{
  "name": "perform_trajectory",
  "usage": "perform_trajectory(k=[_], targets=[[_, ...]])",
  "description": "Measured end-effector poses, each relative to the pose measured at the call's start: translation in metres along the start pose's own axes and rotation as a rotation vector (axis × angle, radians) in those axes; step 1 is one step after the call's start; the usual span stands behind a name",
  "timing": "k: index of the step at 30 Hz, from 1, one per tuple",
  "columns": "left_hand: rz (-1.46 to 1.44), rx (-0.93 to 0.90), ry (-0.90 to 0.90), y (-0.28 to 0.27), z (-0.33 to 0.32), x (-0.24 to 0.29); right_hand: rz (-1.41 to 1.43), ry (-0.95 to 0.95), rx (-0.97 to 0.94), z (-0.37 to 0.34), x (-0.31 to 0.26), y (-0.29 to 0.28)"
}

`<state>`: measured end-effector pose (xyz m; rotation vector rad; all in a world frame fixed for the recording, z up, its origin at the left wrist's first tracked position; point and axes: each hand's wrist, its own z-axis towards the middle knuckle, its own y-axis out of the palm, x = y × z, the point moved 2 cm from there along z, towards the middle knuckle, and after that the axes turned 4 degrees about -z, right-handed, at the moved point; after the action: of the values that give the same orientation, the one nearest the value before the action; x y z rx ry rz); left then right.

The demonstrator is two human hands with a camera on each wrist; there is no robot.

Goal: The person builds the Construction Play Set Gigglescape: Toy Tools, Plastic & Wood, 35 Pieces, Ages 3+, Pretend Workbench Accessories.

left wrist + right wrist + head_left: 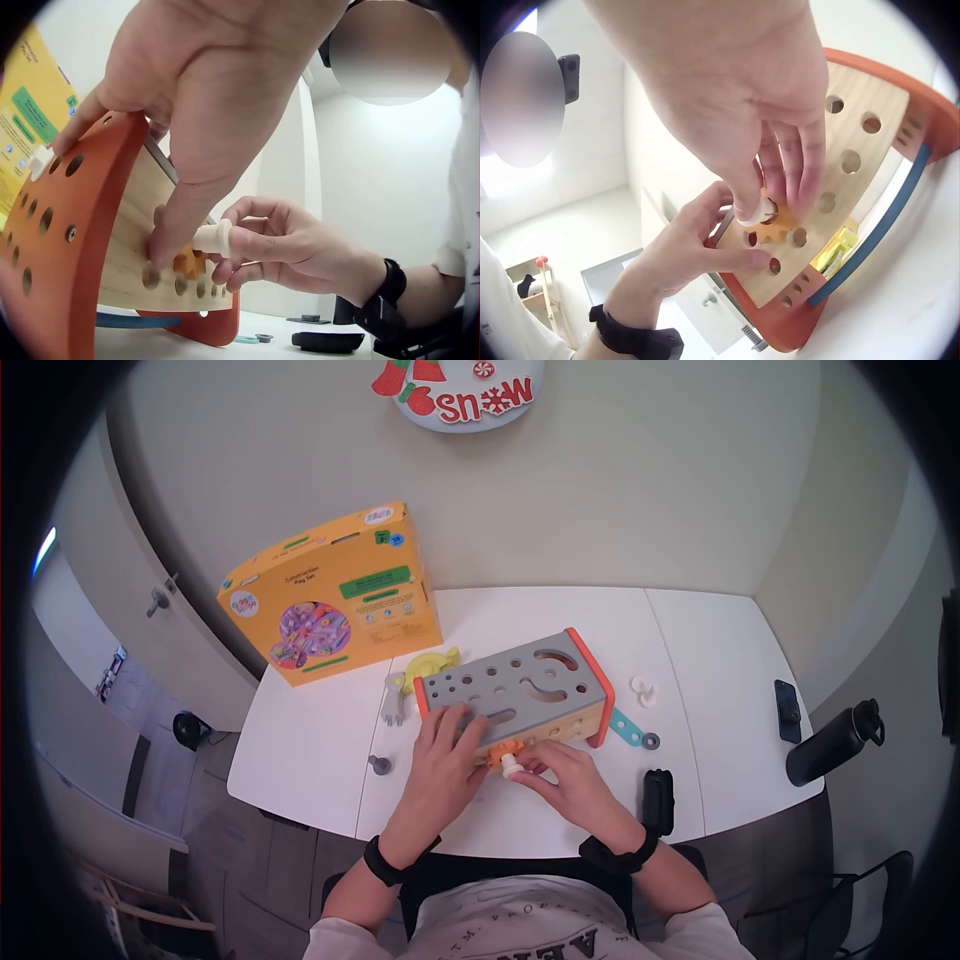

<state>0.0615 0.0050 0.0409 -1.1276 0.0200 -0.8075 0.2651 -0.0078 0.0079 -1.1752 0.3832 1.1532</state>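
The toy workbench (470,705) has a grey top with holes and slots, orange-red end panels and pale wooden sides. My left hand (432,775) lies over its near left corner, fingers on the top; in the left wrist view the thumb touches the wooden side. Against that side is an orange gear (781,228). With thumb and fingers, my right hand (574,788) pinches a white peg (214,238) at the gear's centre; the peg's tip is hidden. Another white piece (40,162) sits at the end panel, by a left fingertip.
A yellow box (330,600) stands behind at the left. Around the workbench lie a yellow piece (430,663), grey wrench-like piece (393,702), grey screw (379,764), teal strip (625,727), white piece (644,691) and black case (658,801). A phone (788,710) and bottle (832,744) are right.
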Motion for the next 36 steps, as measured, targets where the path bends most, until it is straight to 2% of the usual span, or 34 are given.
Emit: perform_trajectory(k=[10,13,15,18,21,23,27,29,36], targets=[[0.039,-0.001,0.007,0.002,0.000,0.000,-0.121,-0.053,0.035,0.005,-0.001,-0.002],[0.007,-0.004,0.007,0.000,-0.004,-0.005,-0.087,-0.018,0.003,0.008,-0.007,-0.022],[-0.022,-0.004,0.017,-0.001,-0.008,-0.010,-0.140,0.053,0.031,0.009,-0.003,-0.041],[-0.250,-0.027,-0.156,-0.007,-0.022,-0.016,-0.165,0.179,0.127,0.009,-0.003,-0.075],[-0.107,0.062,-0.130,-0.013,-0.033,-0.021,-0.139,0.295,0.194,0.006,0.011,-0.101],[-0.119,0.050,-0.155,-0.015,-0.039,-0.028,-0.180,0.334,0.204,0.004,0.019,-0.112],[-0.177,-0.005,-0.264,-0.011,-0.045,-0.042,-0.271,0.346,0.062,-0.003,0.038,-0.109],[-0.193,-0.012,-0.258,-0.008,-0.045,-0.045,-0.298,0.350,-0.008,-0.004,0.043,-0.101],[-0.279,-0.004,-0.260,-0.003,-0.043,-0.056,-0.296,0.376,-0.053,-0.005,0.081,-0.082]])
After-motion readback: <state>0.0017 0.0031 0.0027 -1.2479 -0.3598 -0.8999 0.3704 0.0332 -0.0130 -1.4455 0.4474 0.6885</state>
